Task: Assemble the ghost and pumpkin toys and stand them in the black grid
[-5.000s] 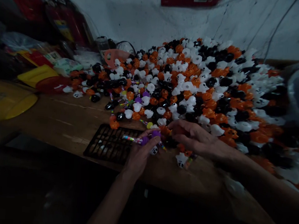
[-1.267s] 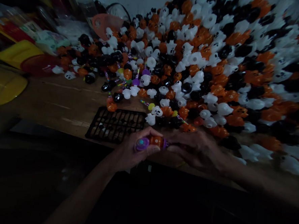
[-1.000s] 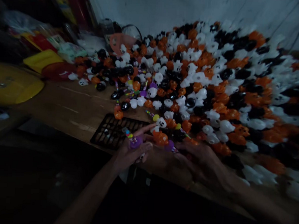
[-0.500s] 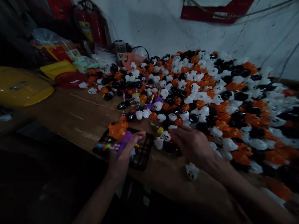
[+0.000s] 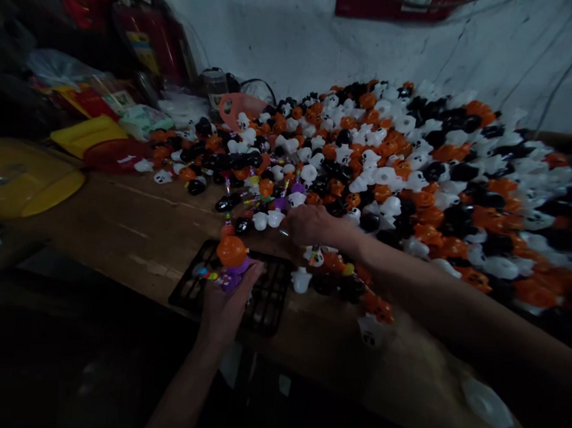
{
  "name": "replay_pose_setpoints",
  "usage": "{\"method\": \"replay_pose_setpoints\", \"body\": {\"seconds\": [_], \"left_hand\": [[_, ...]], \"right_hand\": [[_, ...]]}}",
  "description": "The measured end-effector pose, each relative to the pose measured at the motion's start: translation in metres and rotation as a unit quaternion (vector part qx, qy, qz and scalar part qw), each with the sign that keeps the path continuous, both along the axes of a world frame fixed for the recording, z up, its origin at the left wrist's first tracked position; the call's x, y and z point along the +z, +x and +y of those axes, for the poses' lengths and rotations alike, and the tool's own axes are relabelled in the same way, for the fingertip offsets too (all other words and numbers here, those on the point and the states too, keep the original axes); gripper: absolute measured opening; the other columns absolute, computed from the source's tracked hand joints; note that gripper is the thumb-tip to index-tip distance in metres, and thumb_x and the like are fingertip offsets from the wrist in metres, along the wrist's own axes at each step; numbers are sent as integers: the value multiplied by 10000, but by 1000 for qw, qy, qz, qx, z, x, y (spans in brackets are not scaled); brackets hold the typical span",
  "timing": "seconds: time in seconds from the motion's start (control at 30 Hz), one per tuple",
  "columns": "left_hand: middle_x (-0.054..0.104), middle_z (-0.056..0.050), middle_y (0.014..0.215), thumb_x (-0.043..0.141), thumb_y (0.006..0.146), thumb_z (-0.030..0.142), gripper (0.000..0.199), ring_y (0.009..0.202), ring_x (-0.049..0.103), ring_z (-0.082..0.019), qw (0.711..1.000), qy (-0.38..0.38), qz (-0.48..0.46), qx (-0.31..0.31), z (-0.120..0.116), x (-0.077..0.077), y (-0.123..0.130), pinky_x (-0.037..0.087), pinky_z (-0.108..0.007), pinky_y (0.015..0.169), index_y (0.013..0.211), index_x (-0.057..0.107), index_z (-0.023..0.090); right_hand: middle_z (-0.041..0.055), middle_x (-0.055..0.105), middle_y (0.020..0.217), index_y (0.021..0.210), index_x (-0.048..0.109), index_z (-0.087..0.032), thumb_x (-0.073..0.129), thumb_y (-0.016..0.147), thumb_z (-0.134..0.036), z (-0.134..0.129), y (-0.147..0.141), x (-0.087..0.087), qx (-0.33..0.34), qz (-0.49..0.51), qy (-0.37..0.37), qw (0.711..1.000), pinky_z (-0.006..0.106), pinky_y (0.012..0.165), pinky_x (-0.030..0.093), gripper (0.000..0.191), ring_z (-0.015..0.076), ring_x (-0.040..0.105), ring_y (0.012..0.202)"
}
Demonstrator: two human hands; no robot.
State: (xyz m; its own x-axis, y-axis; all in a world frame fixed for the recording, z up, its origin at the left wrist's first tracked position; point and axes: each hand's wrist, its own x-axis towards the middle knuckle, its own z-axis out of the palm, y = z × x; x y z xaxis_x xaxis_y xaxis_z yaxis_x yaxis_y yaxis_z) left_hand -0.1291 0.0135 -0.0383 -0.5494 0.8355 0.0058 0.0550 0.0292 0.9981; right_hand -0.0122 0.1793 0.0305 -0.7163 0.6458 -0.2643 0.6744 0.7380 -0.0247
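My left hand (image 5: 227,301) is closed around clear tubes of coloured candy (image 5: 212,275) with purple caps. An orange pumpkin-like topper (image 5: 232,252) stands above its thumb. Beneath that hand lies a black plastic grid tray (image 5: 272,297). My right hand (image 5: 314,225) reaches across to the near edge of a heap of toppers (image 5: 391,149); its fingers point down and are blurred and largely hidden. By its fingertips the end of a thin tube (image 5: 283,232) pokes out. Below the right wrist lie a white ghost topper (image 5: 301,280) and an orange topper (image 5: 378,307).
The heap of orange, black and white toppers covers the table's back and right. On the left are a yellow helmet-like shell (image 5: 26,179), a red dish (image 5: 117,156) and bags. A pink basket (image 5: 244,108) and a fire extinguisher (image 5: 151,41) stand behind. The wooden table (image 5: 135,224) ends near me.
My right hand has moved left and away from me, uncovering orange toppers near the table's front. The left hand still holds the candy tubes over the tray. The view has tilted down slightly.
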Motion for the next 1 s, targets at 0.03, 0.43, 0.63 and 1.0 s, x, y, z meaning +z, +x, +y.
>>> {"method": "replay_pose_setpoints", "body": {"seconds": [0.03, 0.43, 0.63, 1.0], "left_hand": [[682, 1, 763, 695, 779, 348, 171, 763, 620, -132, 1000, 3, -19, -19, 0, 0, 1, 465, -226, 741, 772, 689, 177], [528, 17, 698, 694, 781, 362, 349, 629, 559, -113, 939, 30, -329, -98, 9, 17, 35, 450, -219, 527, 1042, 628, 139], [657, -29, 897, 708, 762, 424, 319, 736, 626, -122, 893, 39, -442, -79, 8, 27, 29, 508, -220, 642, 962, 655, 181], [680, -51, 804, 778, 678, 289, 268, 668, 656, -188, 934, 6, -351, -60, 4, 25, -12, 540, -303, 604, 851, 670, 114]], "right_hand": [[124, 668, 883, 953, 656, -132, 537, 803, -224, 2, 6, 4, -3, 17, 5, 1000, 249, 590, 413, 213, 204, 627, 753], [28, 646, 710, 1014, 675, -156, 540, 864, -499, -62, 72, 3, -221, 527, -223, 790, 204, 401, 277, 398, 77, 394, 445], [87, 646, 990, 1220, 613, -205, 454, 940, -283, -100, 43, -17, 51, 463, 36, 884, 247, 595, 464, 331, 158, 615, 751], [-6, 584, 645, 876, 662, -187, 525, 893, -346, -90, 51, -20, -105, 482, -106, 863, 228, 509, 373, 211, 114, 509, 539]]}}
